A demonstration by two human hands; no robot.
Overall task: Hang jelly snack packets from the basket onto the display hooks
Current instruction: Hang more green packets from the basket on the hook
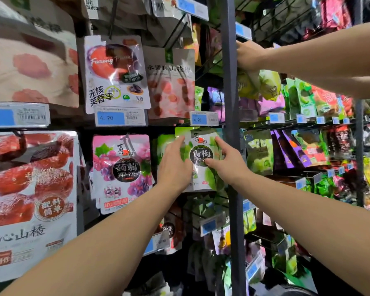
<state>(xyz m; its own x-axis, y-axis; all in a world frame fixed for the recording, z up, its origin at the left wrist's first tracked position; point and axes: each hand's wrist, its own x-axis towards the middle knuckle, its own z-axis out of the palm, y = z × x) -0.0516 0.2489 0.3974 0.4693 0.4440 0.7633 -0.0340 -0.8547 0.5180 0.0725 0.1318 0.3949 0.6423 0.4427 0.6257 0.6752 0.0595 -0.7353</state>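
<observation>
A green plum jelly packet (203, 144) is held up against the display, just under a blue price tag (203, 119). My left hand (175, 165) grips the packet's left edge, fingers over its front. At the right edge, my right hand (228, 164) pinches it, thumb pressed on the black round label and index finger pointing up. More green packets (165, 144) hang behind it. A pink grape jelly packet (122, 171) hangs on a hook (126, 139) to the left. The green packet's own hook is hidden. No basket is in view.
Another person's arm (308, 58) reaches in from the upper right to the shelf behind a grey upright post (231, 92). Plum and hawthorn snack bags (115, 73) hang above and to the left. Wire shelves packed with snack bags (297, 150) fill the right side.
</observation>
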